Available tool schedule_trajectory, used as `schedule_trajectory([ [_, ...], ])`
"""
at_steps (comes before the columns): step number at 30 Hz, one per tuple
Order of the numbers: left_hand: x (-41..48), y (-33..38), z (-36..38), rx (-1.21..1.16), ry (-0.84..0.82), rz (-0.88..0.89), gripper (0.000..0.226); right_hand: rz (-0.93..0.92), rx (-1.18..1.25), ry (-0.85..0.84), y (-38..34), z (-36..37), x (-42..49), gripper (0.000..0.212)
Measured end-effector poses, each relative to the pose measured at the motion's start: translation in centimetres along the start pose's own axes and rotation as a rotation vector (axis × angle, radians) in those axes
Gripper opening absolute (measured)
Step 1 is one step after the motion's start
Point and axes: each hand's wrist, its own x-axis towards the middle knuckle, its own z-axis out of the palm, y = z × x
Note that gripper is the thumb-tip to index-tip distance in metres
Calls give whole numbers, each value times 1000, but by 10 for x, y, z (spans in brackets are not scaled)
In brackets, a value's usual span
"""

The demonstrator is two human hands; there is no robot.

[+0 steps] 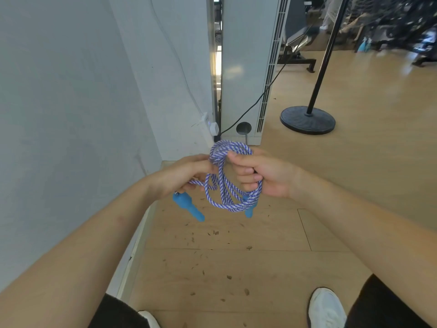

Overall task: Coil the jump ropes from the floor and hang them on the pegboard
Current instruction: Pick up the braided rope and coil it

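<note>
A blue-and-white striped jump rope (227, 185) hangs coiled in several loops in front of me, above the wooden floor. My right hand (260, 174) grips the right side of the coil, fingers curled round the bundled loops. My left hand (186, 174) pinches the rope at the top left of the coil. Two blue handles dangle below: one (189, 207) under my left hand, the other (249, 209) partly hidden behind the loops. No pegboard is in view.
A white wall (71, 114) runs along the left, with a power strip (208, 124) and black cable near its base. A tall white cabinet unit (246, 67) stands ahead. A black pole stand with round base (307, 119) is at the right. Debris specks litter the floor.
</note>
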Motion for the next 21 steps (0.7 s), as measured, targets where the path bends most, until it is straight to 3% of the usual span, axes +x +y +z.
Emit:
schedule_trajectory([
  [4,-2,5,7,6,46,27,33,46,-24,-145,-3,2,-4,25],
  [7,1,7,9,-84,117,69,32,57,-7,-157,-4,-1,-5,24],
  [10,4,5,7,-39,211,110,61,70,-33,-183,-6,-3,-7,28],
  [12,4,4,6,5,169,129,84,82,-97,-210,-6,-3,-8,37],
  [14,3,3,7,44,76,165,71,85,-167,-240,-6,-4,-9,43],
  [18,3,5,11,146,55,216,9,58,-234,-135,-5,-4,-11,28],
  [20,2,8,12,140,96,229,7,20,-193,-46,-4,-2,-11,7],
  [21,1,11,13,128,111,240,9,2,-161,-9,-3,-1,-11,16],
])
